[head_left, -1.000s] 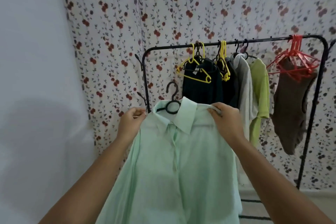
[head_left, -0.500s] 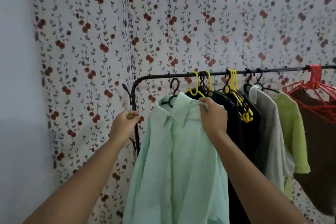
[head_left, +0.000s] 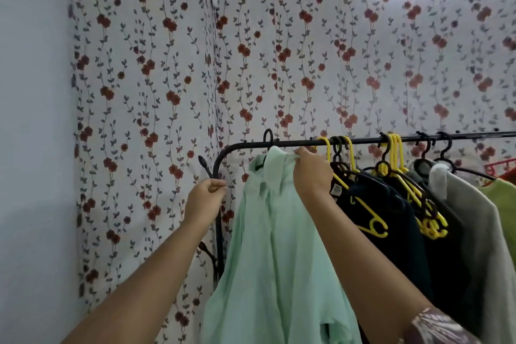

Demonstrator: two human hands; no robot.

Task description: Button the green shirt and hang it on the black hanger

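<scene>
My right grip (head_left: 311, 176) pinches the green shirt (head_left: 273, 246), my left grip (head_left: 205, 200) is unreadable, and I judge the black hanger (head_left: 268, 137) is hooked on the rail (head_left: 363, 140), so I release next.

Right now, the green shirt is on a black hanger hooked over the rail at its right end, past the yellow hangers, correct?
Not quite: it is at the left end. The head view shows the shirt on its black hanger, hooked over the rail right by the corner bend, left of the yellow hangers.
</scene>
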